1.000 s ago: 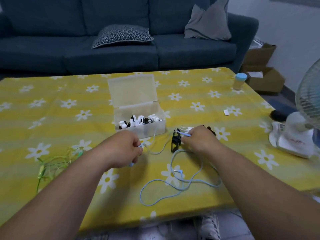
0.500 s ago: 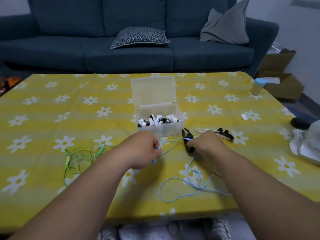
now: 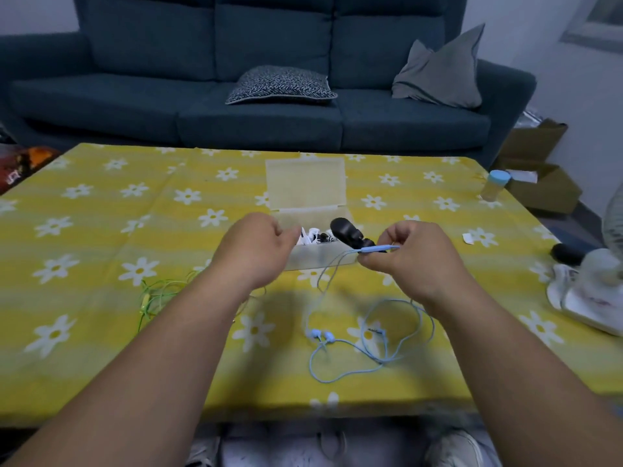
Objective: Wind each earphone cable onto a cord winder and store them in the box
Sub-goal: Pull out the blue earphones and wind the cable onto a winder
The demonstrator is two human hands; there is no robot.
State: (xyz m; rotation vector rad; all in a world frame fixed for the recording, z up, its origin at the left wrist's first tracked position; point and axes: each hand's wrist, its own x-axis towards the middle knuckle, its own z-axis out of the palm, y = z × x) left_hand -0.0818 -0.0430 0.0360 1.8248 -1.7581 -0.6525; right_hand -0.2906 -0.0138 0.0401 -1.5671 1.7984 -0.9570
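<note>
My right hand (image 3: pixel 411 257) is raised above the table and pinches a black cord winder (image 3: pixel 347 234) together with the light blue earphone cable (image 3: pixel 387 345). The cable hangs down from it to loose loops and two earbuds on the yellow flowered tablecloth (image 3: pixel 101 251). Just left of the open clear box (image 3: pixel 305 197), my left hand (image 3: pixel 256 247) hovers with loosely curled fingers and holds nothing that I can see. The box holds wound black and white earphones. A green earphone cable (image 3: pixel 158 291) lies tangled at the left.
A small jar with a blue lid (image 3: pixel 495 185) stands at the table's far right corner. A white fan base (image 3: pixel 593 298) and a dark object sit at the right edge. Behind the table is a dark blue sofa (image 3: pixel 269 106) with cushions; cardboard boxes stand at the right.
My right hand has lifted the winder and cable off the table. The left hand let go of the blue cable end, and the earbuds now lie on the cloth. The view shifted.
</note>
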